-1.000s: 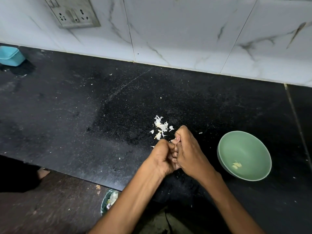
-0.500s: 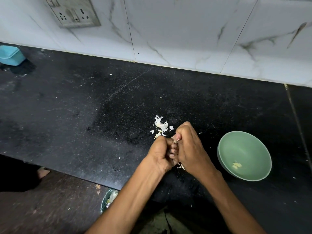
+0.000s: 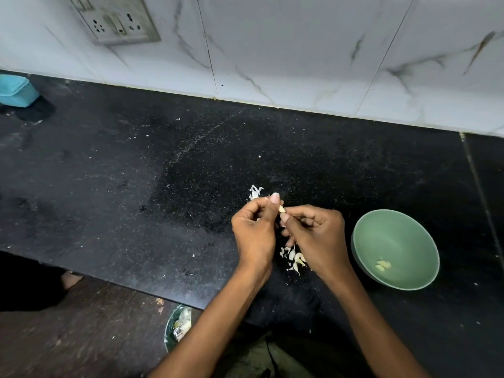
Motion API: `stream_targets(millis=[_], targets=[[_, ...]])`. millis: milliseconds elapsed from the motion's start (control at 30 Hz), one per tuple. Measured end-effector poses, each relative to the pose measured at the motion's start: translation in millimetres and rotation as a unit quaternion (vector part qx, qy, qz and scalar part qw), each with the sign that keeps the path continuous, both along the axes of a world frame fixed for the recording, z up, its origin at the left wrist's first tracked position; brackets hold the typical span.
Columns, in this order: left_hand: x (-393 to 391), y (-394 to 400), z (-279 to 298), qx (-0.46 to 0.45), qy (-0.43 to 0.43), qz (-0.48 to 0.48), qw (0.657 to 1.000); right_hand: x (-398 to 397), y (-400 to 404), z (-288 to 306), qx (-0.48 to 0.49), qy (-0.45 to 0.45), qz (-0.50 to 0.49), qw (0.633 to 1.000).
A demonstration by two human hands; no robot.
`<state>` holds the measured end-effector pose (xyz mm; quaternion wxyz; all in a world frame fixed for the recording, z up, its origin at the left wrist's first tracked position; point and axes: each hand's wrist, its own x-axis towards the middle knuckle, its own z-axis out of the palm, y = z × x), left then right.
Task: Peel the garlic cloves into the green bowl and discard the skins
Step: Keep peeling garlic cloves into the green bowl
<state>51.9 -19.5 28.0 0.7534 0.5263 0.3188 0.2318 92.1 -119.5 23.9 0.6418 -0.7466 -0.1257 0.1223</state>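
Blue box [image 3: 17, 91] at far left, smooth plastic, rounded corners, set on the desk [image 3: 109, 186] against the wall [image 3: 300, 50]. Desk is black stone, speckled, dusty with pale flecks. Wall is white glossy tile with grey veining; one switch plate [image 3: 117, 20] upper left.

Below the desk's front edge, a bin [image 3: 177, 327] on the floor, green rim, pale scraps inside; only part of it shows.

Centre: two bare hands, held close together just above the desk. Left hand [image 3: 255, 230] has its fingers curled, thumb up, and pinches a garlic clove [image 3: 282, 208] at the tip. Clove is small, pale cream, smooth. Right hand [image 3: 316, 236] has its fingers curled too, thumb tip touching the clove from the right; whether it holds anything more in the palm, cannot tell.

Skins: two loose heaps on the desk. One heap [image 3: 255, 192] just behind the left hand, white, papery, partly hidden by the fingers. The other heap [image 3: 294, 259] lies between the two wrists, thin curled flakes, cream to white; number of flakes too small to count.

Right: one bowl [image 3: 395, 227], green, round, matte, standing on the desk just beside the right hand and not touching it. Inside, near the bottom, peeled cloves [image 3: 383, 265], two or three, pale yellow, lying together.
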Motion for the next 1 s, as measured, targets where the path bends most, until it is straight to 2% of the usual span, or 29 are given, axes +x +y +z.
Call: stream_targets(millis=[100,233,467,733,867,1000], targets=[[-1,1,-1,0.048,0.002,0.005,0.999,0,-1,6,0.008,-0.001,0.004,1.0],[-2,3,-5,0.062,-0.005,-0.005,0.998,-2,-1,11,0.023,0.024,0.008,0.999],[-1,0,0,0.055,-0.034,0.008,0.998,-2,2,25,0.127,0.164,0.003,0.978],[-1,0,-1,0.096,-0.06,0.019,0.993,-4,5,34,0.162,0.284,-0.01,0.945],[-2,0,0,0.106,-0.068,0.022,0.992,-6,9,37,0.173,0.3,-0.038,0.937],[-1,1,-2,0.069,-0.068,0.013,0.995,-10,13,38,0.176,0.294,-0.062,0.937]])
